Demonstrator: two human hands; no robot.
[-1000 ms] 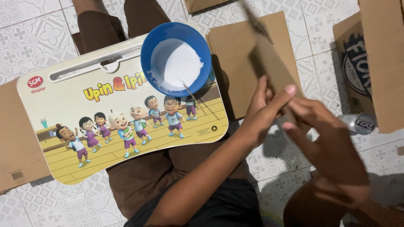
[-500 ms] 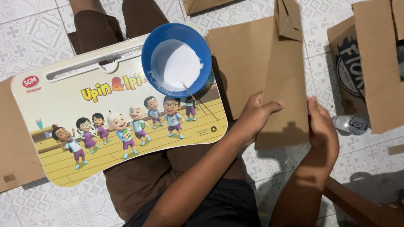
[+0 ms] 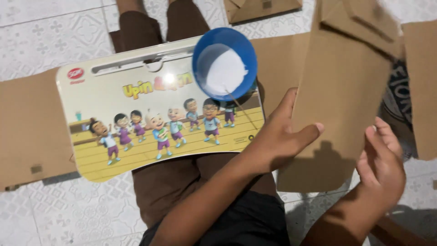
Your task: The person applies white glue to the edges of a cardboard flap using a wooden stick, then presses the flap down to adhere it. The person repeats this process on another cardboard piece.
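From the head camera, the left hand (image 3: 277,139) grips the near left edge of a flat brown paper bag (image 3: 337,100), its thumb lying across the front face and its other fingers hidden behind the paper, so the bag is pinched between them. The right hand (image 3: 382,161) stands at the bag's lower right edge with its fingers (image 3: 384,134) loosely spread and slightly curled, close to the paper but not clearly touching it. The bag hangs upright above the tiled floor (image 3: 41,36), its folded flap at the top, away from the fingers. To the left of the left thumb, on the person's lap, lies a cartoon-printed lap tray (image 3: 136,114) carrying a blue bowl (image 3: 223,61) of white paste with a thin stick (image 3: 239,107) leaning out of it. More brown paper sheets (image 3: 27,123) lie on the floor beyond the tray's far end. By the look of it, the bag is being turned and checked in hand; the next move would need the right hand to close on the free edge to steady the paper.
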